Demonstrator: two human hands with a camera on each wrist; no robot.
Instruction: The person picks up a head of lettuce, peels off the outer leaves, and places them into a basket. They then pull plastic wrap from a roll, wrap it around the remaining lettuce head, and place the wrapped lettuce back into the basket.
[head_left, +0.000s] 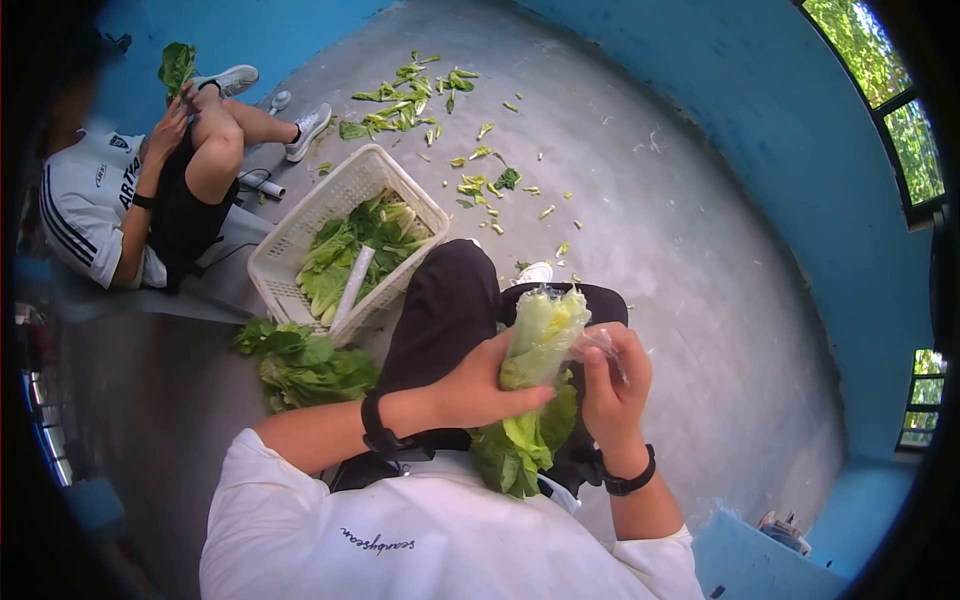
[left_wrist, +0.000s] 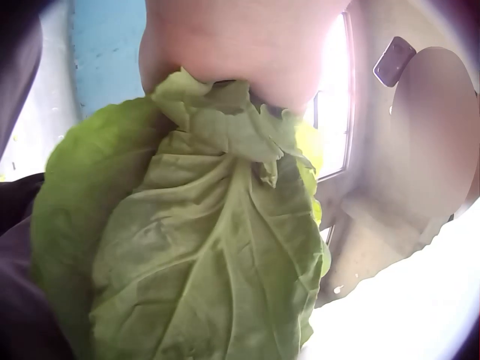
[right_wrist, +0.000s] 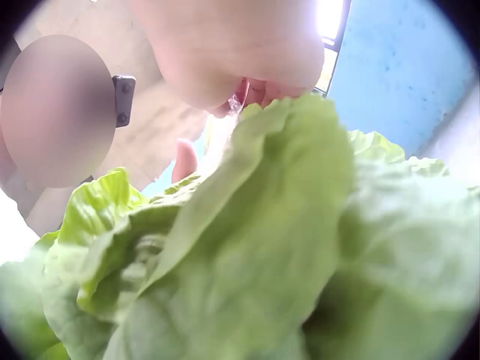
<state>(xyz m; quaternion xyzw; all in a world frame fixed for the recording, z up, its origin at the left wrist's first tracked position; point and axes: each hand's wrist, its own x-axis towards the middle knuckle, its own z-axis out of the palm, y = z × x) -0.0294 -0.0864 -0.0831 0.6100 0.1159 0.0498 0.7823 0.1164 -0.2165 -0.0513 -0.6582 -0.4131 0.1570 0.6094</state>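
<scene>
My left hand [head_left: 487,385] grips a bundle of leafy greens [head_left: 540,340] around its pale stems, which point up and away over my lap. Clear film [head_left: 603,345] stretches from the stem end to my right hand [head_left: 617,390], which pinches it between thumb and fingers. Broad green leaves [head_left: 520,452] hang below my left hand. Large leaves [left_wrist: 217,247] fill the left wrist view under the hand. In the right wrist view the leaves [right_wrist: 255,225] cover most of the frame, and a strip of film [right_wrist: 238,101] shows by the fingers.
A white crate [head_left: 272,262] at front left holds more greens and a pale roll [head_left: 352,285]. Loose greens [head_left: 310,368] lie beside it. Scraps of leaf [head_left: 400,105] are scattered on the grey floor [head_left: 720,330]. Another person [head_left: 100,190] sits at the left, holding a leaf [head_left: 177,66].
</scene>
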